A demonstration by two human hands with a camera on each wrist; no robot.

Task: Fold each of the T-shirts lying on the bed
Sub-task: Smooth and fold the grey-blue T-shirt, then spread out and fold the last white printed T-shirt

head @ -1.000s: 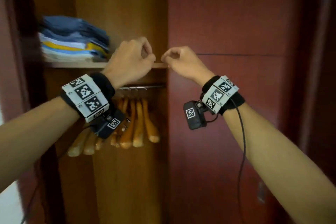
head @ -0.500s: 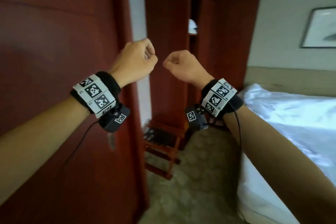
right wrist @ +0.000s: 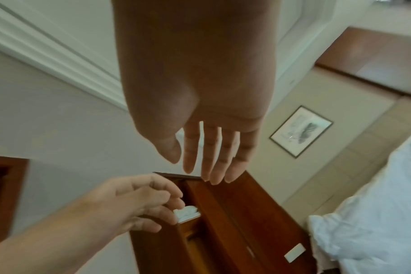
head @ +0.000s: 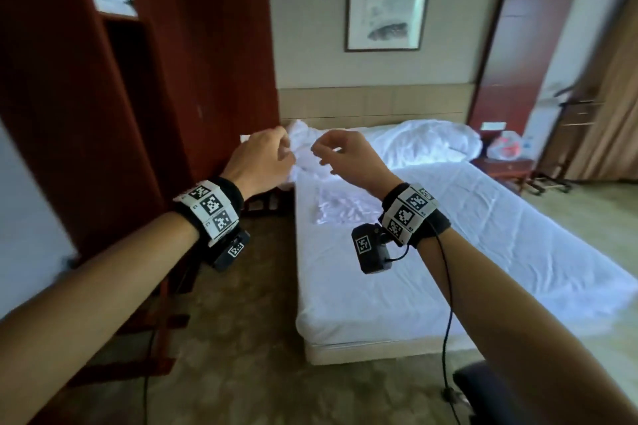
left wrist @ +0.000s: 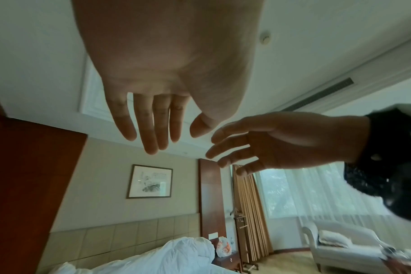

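Hands both up in front of me, side by side, empty: left hand [head: 262,157] and right hand [head: 348,157] have uncurled from the loose fists of a second ago, fingers [left wrist: 150,128] now spread and relaxed, holding nothing. View has swung off the wardrobe with its folded stack; bed [head: 448,252] now lies ahead and below my hands. No coloured T-shirt visible on it, only a pale crumpled patch [head: 340,209] just below my right wrist, cannot tell what it is. Judgement: probably nothing left to fold.
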